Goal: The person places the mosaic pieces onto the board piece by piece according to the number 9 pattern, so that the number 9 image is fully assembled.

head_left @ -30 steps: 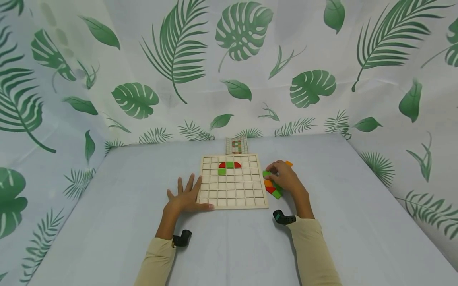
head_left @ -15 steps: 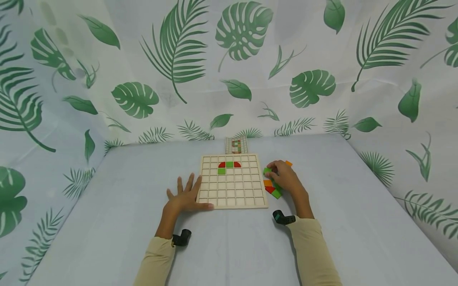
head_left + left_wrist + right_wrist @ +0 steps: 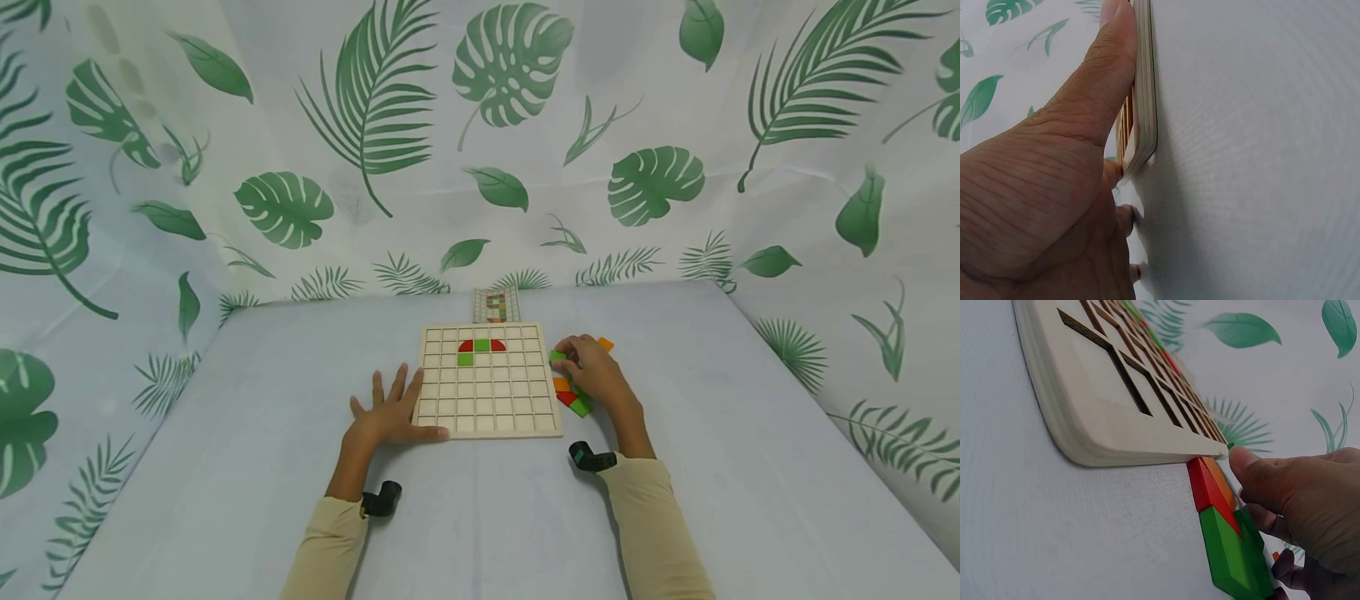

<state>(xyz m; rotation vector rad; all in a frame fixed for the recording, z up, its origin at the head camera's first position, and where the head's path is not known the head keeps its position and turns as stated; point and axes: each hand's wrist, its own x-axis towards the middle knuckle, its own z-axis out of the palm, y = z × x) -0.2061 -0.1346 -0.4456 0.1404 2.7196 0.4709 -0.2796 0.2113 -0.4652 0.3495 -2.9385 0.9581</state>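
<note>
Splayed wide, the left hand (image 3: 382, 419) holds nothing, its thumb resting on the near edge of the wooden grid board (image 3: 492, 408), while the right hand (image 3: 597, 372), just off the board's right side, pinches a green block (image 3: 557, 356) between curled fingers and thumb. An orange block (image 3: 562, 384), a red piece (image 3: 566, 398) and other green pieces (image 3: 580, 407) lie bunched beside the board, and a second orange block (image 3: 606, 343) pokes out past the knuckles. From where I stand, two green squares (image 3: 482, 345) and two rounded red pieces (image 3: 497, 346) sit in the grid's far rows, with a patterned card (image 3: 496, 306) right behind.
</note>
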